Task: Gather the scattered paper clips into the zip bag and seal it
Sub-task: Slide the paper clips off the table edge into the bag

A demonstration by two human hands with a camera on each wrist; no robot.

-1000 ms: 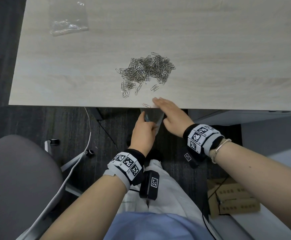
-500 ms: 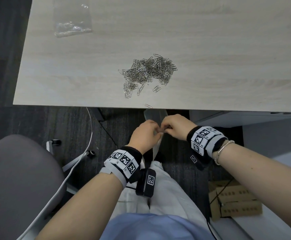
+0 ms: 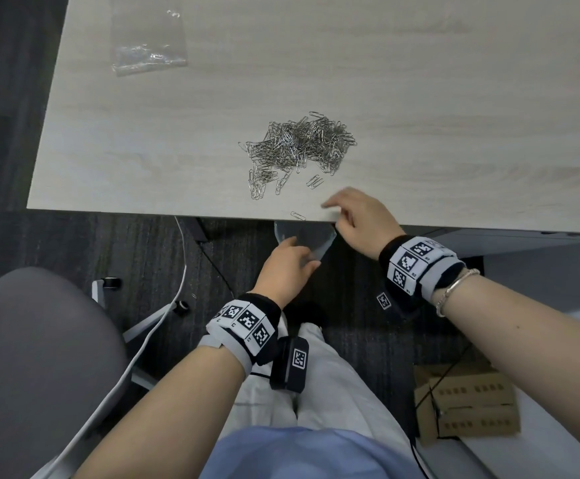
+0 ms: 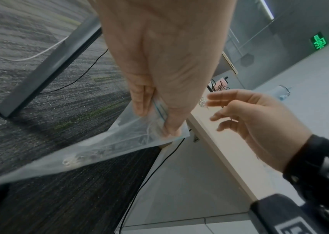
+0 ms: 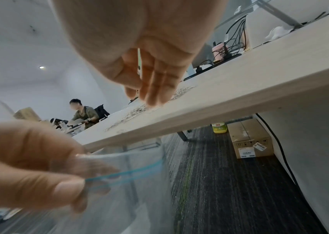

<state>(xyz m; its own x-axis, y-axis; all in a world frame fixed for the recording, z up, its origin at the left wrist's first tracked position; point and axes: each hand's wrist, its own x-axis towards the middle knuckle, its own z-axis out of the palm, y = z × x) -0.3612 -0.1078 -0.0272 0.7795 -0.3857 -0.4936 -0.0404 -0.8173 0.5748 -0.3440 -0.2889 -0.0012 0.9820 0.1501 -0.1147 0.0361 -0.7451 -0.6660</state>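
A pile of silver paper clips (image 3: 298, 146) lies on the pale wooden table (image 3: 454, 115), with one stray clip (image 3: 297, 216) at the front edge. My left hand (image 3: 298, 250) holds a clear zip bag (image 3: 304, 238) just below that edge. In the left wrist view it pinches the bag (image 4: 99, 148) at the blue zip strip, and a few clips (image 4: 71, 160) show inside. My right hand (image 3: 336, 212) hovers over the table edge beside the stray clip, fingers relaxed and empty. The right wrist view shows the right hand's fingers (image 5: 153, 88) near the clips (image 5: 135, 112).
A second clear plastic bag (image 3: 148, 46) lies at the table's far left. A grey chair (image 3: 33, 357) stands to my left, with white and black cables on the dark carpet. A cardboard box (image 3: 468, 406) sits on the floor at right.
Both hands were together at the bag's mouth below the edge. The right hand has let go and risen to the table edge. The left hand now holds the bag alone.
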